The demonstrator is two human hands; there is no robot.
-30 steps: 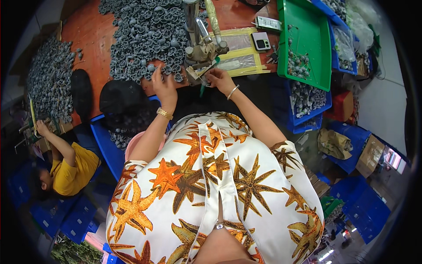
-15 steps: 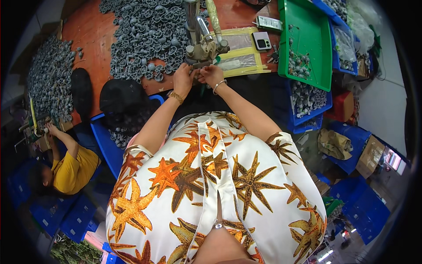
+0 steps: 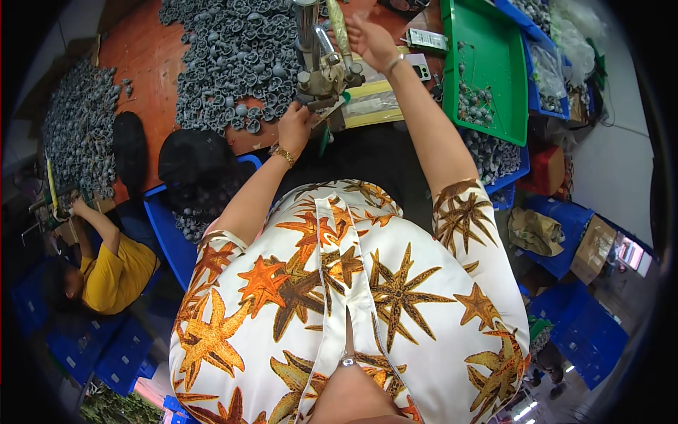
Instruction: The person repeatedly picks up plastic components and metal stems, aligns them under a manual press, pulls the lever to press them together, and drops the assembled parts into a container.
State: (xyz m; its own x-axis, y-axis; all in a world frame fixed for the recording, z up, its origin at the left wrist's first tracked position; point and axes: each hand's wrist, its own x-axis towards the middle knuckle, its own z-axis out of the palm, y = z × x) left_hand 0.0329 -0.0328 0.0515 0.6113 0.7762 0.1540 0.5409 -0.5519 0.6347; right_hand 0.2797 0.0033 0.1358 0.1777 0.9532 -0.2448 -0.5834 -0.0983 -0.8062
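The right hand (image 3: 371, 39) is clenched around the upright lever handle (image 3: 339, 28) at twelve o'clock of the small bench press (image 3: 321, 71), while the left hand (image 3: 295, 127), nearer at six o'clock, pinches a grey part I cannot make out at its base.

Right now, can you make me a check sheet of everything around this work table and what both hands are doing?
Surface: orange-brown table, mostly covered.
Job's things: small metal press at the table's front edge; big heap of grey metal parts behind it.
Clutter: green tray with a few grey parts; blue bins; yellow sheet; small scale; black cloth.
Hands: left hand at the press base, fingers hidden from above; right hand up on the press lever.
Cables: nothing seen.
Surroundings: another person in a yellow shirt works at the left; more grey parts there; cardboard boxes at the right.
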